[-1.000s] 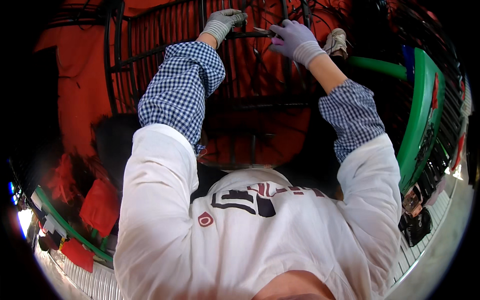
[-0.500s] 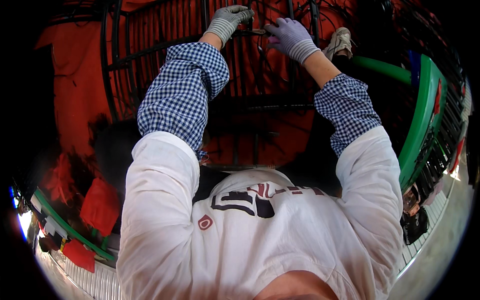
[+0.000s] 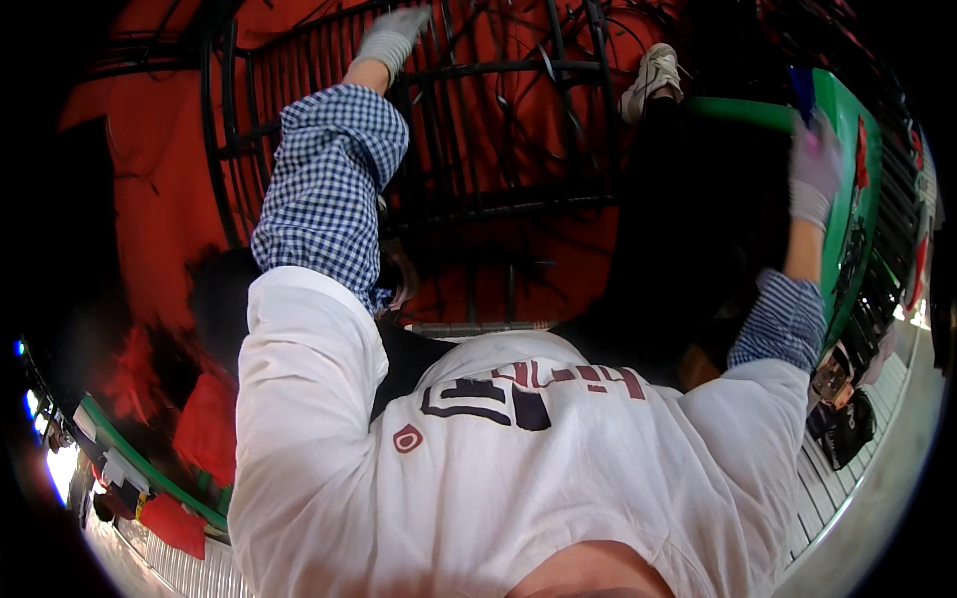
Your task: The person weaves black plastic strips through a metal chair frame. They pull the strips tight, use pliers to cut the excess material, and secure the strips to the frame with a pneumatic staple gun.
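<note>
Red floor covering (image 3: 159, 199), black barred metal frame (image 3: 573, 65) ahead. Gray-gloved left hand (image 3: 394, 32) at frame, lavender-gloved right hand (image 3: 817, 164) at curved green panel (image 3: 845, 100), seemingly plastic. Both blurred; can't tell opening or hold. Likely step: side reach; next calls for sure right-hand grip.

The frame (image 3: 488, 69) lies before the person (image 3: 598, 458), the shoe (image 3: 653, 82) right of it, the right hand (image 3: 816, 171) farther right.

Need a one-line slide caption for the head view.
Grey-gloved left hand at a black barred metal frame; pale-gloved right hand at a curved, smooth green panel.
</note>
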{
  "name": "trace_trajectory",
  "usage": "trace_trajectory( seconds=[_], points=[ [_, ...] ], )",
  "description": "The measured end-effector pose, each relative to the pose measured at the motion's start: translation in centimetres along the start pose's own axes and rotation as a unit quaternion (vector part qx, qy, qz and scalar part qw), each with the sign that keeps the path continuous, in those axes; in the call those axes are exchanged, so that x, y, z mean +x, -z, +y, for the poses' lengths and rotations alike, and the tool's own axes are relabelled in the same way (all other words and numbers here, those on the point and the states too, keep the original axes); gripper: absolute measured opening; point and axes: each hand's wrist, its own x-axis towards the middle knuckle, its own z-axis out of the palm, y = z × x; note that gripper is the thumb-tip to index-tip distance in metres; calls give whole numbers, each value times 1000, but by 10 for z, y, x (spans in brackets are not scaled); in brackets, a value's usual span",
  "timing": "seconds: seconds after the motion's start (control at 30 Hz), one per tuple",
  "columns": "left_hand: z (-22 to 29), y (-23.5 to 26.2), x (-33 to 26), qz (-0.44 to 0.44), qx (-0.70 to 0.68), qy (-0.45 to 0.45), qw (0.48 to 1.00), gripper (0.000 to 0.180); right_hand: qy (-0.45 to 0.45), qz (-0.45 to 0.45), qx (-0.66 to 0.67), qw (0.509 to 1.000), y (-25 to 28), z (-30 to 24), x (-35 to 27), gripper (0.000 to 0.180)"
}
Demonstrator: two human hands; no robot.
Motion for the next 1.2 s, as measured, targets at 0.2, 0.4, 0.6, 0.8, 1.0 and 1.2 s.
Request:
trace_trajectory(
  seconds=[0.2, 0.4, 0.6, 0.8, 1.0, 1.2],
  points=[
    [62, 1, -103, -121, 60, 14, 991, 59, -203, -28, -98, 974, 21, 327, -67, 46],
    [36, -4, -104, -73, 35, -5, 997, 55, -228, -46, -119, 965, -18, 301, -97, 43],
    [37, -13, -90, 12, 75, -80, 994, 48, -75, 133, -43, 987, 18, 209, -76, 24],
    [45, -8, -112, 112, 129, -108, 979, 40, 138, 88, 145, 976, -22, 62, -54, 16],
    [59, -9, -131, 183, 141, -155, 961, 31, -232, -300, 90, 921, -197, 83, -79, 29],
    [59, -7, -139, 181, 160, -144, 960, 27, -402, -446, 48, 798, -304, 107, -127, 52]
  ],
)
